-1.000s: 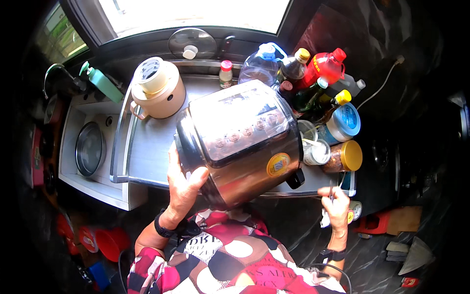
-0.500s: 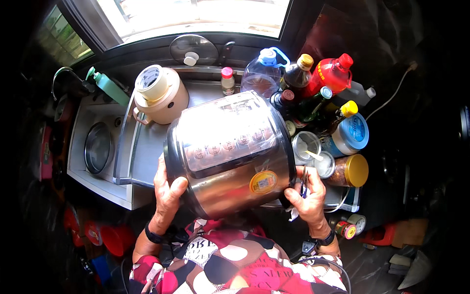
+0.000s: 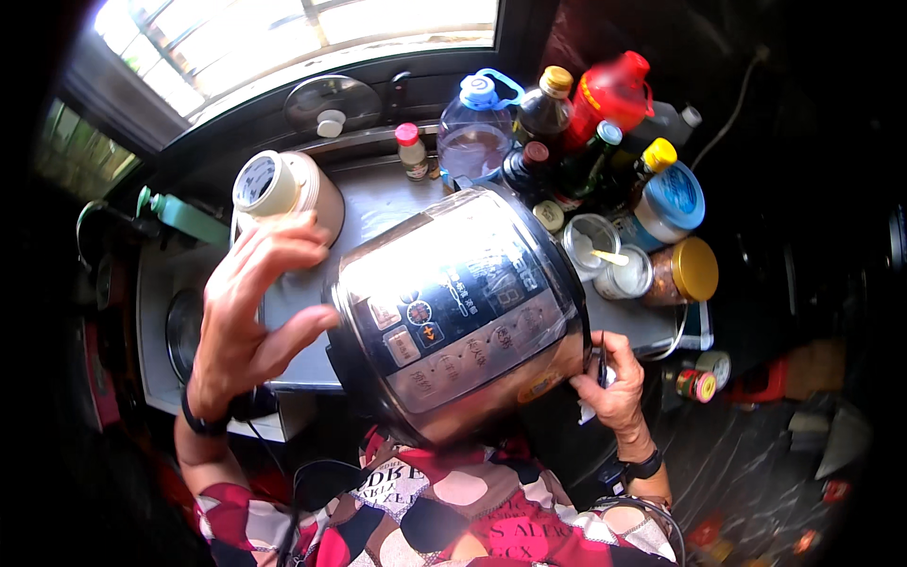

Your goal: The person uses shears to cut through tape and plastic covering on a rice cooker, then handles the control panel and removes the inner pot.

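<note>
head view:
cooker: big steel electric pressure cooker (image 3: 458,317) is tilting over the counter edge (image 3: 302,364), against the person's chest; looks heavy, slick, rigid.
left hand (image 3: 241,317): fingers are spreading wide, thumb touching the shiny wall.
right hand (image 3: 614,383): fingers are curling against its lower side.
grip: both sides, low, I'd say.
</note>
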### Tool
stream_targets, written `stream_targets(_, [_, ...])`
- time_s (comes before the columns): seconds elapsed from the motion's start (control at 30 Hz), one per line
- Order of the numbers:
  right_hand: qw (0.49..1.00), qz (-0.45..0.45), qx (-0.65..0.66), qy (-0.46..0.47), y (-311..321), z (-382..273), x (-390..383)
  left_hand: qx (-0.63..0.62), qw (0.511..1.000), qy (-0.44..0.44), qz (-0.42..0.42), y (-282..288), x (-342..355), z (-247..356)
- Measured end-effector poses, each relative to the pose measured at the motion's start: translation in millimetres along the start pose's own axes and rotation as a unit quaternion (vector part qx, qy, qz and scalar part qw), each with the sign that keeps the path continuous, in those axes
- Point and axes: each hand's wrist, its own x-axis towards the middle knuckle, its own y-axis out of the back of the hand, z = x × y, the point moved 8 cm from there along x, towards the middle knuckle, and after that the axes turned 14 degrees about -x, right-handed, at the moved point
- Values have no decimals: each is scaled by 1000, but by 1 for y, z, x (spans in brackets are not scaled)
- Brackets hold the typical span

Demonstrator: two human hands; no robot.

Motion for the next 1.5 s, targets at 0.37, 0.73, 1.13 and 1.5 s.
stream_targets(0.37, [956, 180, -199, 116, 17, -79, -13, -92, 913, -143, -371, -122, 90, -4])
stream_targets(0.73, [992, 52, -55, 96, 6, -115, 84, -97, 912, -104, -384, -117, 93, -35])
stream_targets(1.13, [996, -74, -52, -11, -1, -111, 127, -70, 914, -68, -394, -115, 140, -29])
stream_targets(1.5, [987, -128, 36, -91, 0, -94, 128, -105, 880, 39, -462, -149, 146, -44])
